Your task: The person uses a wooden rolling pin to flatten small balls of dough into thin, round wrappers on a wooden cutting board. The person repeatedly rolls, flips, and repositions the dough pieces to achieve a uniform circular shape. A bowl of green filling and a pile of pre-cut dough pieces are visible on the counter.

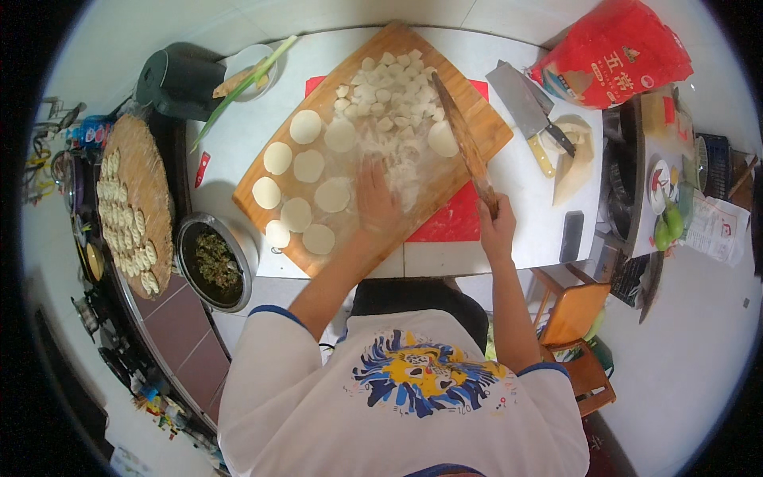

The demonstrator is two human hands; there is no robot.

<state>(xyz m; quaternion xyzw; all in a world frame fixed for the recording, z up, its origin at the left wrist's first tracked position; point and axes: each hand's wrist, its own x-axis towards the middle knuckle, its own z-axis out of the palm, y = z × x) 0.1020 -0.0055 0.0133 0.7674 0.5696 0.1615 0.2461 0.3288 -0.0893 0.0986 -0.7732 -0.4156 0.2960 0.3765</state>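
Observation:
My right hand (pixel 497 222) is wrapped around the near end of a long wooden rolling pin (pixel 458 123), which slants up and left over the right part of the wooden board (pixel 485 127). Beside the pin lies one flat dough round (pixel 442 140). On the floury middle of the board, my left hand (pixel 377 195) is stretched out palm down, fingers extended, by a patch of loose flour (pixel 397 163). Several rolled dough wrappers (pixel 308 166) spread over the board's left side. Toward the far corner sits a pile of small cut dough pieces (pixel 385 91).
A steel bowl of green filling (pixel 216 266) and a round tray of shaped dumplings (pixel 127 215) stand at left. A cleaver (pixel 520 99), a phone (pixel 571 236) and a red bag (pixel 616 60) are at right. Beneath the board shows a red mat (pixel 445 219).

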